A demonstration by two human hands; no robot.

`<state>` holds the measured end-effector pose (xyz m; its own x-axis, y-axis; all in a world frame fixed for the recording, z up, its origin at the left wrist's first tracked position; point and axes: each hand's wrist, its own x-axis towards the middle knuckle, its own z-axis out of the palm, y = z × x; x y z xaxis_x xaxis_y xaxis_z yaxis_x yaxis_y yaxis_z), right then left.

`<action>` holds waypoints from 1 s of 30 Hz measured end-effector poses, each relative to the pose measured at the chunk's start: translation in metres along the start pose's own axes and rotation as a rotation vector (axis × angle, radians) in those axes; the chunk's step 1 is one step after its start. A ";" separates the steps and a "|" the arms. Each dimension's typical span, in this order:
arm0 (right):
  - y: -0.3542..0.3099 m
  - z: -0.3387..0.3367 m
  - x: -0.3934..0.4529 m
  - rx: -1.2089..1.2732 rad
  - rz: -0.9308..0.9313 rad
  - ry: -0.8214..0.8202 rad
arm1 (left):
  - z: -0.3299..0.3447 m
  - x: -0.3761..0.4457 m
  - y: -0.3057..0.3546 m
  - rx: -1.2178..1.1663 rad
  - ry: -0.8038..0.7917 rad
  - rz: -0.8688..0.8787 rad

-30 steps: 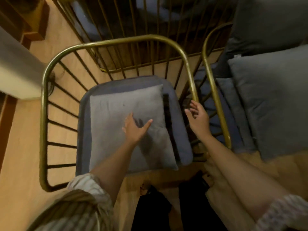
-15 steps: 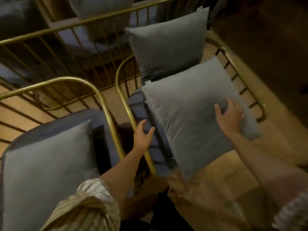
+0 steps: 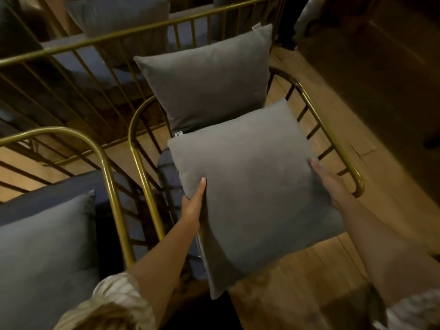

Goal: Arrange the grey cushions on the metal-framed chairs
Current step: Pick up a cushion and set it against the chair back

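Note:
A grey cushion (image 3: 252, 184) lies over the seat of the right gold-framed chair (image 3: 333, 136), its near corner hanging past the front edge. My left hand (image 3: 194, 206) grips its left edge, thumb on top. My right hand (image 3: 326, 179) holds its right edge. A second grey cushion (image 3: 207, 77) stands upright against this chair's back. On the left chair (image 3: 107, 167), another grey cushion (image 3: 45, 253) lies flat on a dark blue seat pad (image 3: 47, 194).
A long gold railing (image 3: 100, 41) runs behind both chairs, with more cushions (image 3: 119, 15) and blue seats beyond it. Wooden floor (image 3: 309, 270) lies in front and to the right. Dark furniture fills the upper right.
My view swung from the left chair to the right one. My left hand left the left chair's cushion and took the left edge of the right chair's cushion; my right hand holds its right edge.

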<state>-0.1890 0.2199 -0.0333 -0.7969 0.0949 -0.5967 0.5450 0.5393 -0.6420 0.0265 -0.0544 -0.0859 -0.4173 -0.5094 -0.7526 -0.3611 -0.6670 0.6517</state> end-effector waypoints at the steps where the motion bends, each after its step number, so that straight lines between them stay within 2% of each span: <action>1: -0.002 -0.002 -0.002 0.023 -0.008 -0.024 | -0.001 0.001 0.002 -0.022 0.014 0.011; 6: -0.012 0.011 -0.026 0.133 -0.014 -0.108 | -0.025 -0.018 0.041 -0.008 0.087 0.127; 12: -0.054 0.071 -0.071 0.344 -0.131 -0.267 | -0.100 -0.048 0.095 -0.035 0.229 0.303; 21: -0.133 0.229 -0.203 0.290 -0.372 -0.724 | -0.293 -0.098 0.189 -0.099 0.398 0.490; 25: -0.148 0.312 -0.267 0.244 -0.419 -0.807 | -0.387 -0.106 0.214 0.007 0.452 0.553; 30: -0.161 0.410 -0.324 0.156 -0.525 -0.852 | -0.500 -0.102 0.244 0.139 0.430 0.464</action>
<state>0.0883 -0.2406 0.0662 -0.5274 -0.7842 -0.3271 0.2560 0.2205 -0.9412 0.3981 -0.4375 0.1025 -0.1953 -0.9194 -0.3415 -0.3400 -0.2631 0.9029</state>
